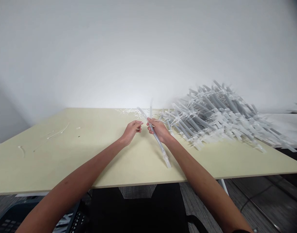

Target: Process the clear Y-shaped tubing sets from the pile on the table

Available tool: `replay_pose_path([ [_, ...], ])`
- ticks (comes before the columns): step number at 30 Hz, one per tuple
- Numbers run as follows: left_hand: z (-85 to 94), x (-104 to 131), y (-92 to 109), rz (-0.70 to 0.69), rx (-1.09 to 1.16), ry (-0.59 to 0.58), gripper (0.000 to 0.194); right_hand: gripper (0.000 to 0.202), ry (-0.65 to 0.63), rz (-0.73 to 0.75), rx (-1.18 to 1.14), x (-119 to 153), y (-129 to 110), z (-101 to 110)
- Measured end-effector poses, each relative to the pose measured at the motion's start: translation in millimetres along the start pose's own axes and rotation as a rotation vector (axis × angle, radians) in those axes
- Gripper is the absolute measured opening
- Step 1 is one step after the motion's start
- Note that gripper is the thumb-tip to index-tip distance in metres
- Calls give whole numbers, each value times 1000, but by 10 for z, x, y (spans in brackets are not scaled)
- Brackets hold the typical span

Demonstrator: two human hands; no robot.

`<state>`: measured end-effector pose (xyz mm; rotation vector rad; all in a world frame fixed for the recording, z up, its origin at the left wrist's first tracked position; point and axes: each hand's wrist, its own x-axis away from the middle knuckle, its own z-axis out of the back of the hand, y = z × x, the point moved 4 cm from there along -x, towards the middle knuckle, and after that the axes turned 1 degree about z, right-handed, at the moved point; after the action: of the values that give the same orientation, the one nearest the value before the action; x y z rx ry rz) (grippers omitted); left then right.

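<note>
Near the middle of the pale yellow table [100, 161], my right hand [158, 128] is closed round a translucent grey tube [157, 139]. The tube slants down to the right and ends in a whitish fitting, and another tube end stands up behind the fingers. Just left of it is my left hand [133, 130], its fingers curled and pinched together near the tube. Whatever they may hold is too small to make out. Behind both hands lies a scatter of thin white cable ties [131, 112].
A large heap of similar tubes with white ties [211, 110] covers the table's right side. Loose ties [57, 133] lie at the left. Below the left front edge is a dark basket [10, 215] with tubes inside. A white wall rises behind.
</note>
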<state>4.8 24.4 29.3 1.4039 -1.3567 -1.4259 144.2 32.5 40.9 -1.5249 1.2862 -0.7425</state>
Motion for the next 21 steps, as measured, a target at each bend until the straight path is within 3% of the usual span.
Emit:
replay_pose_path([
  [6,-37,32,27,12,22,-33,19,36,66,89,96,-9,-9,28],
  [21,-69,54,36,9,17,-61,22,40,107,139,184,-5,-12,28],
])
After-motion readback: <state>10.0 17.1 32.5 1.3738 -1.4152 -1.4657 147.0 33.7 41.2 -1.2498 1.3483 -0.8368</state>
